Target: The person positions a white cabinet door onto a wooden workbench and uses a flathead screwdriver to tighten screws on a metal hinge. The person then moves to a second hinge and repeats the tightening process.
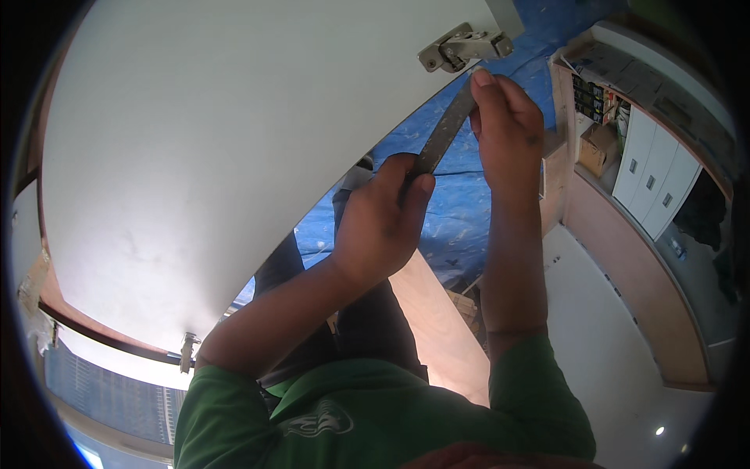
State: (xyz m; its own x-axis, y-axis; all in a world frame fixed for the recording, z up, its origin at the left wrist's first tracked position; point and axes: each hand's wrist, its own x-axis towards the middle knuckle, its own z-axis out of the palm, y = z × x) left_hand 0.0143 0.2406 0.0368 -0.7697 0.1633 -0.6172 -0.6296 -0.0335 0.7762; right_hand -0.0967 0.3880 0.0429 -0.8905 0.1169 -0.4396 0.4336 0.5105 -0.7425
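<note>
A long, flat metal file [447, 131], dark grey with pale specks, lies slantwise along the edge of a large white door panel [203, 133]. My left hand [381, 223] is wrapped round its near end, thumb on top. At the far end my right hand [506, 125] pinches the tip between thumb and fingers. Just above that tip a metal cabinet hinge [465, 48] is fixed to the panel near its edge. Whether the file touches the panel's edge is hard to make out.
Blue sheeting [461, 203] covers the ground below. A second hinge [187, 352] sits at the panel's lower left end. A pale wooden board [433, 313] stands beside my legs. To the right are a cardboard box [598, 148] and white drawers [652, 176] with handles.
</note>
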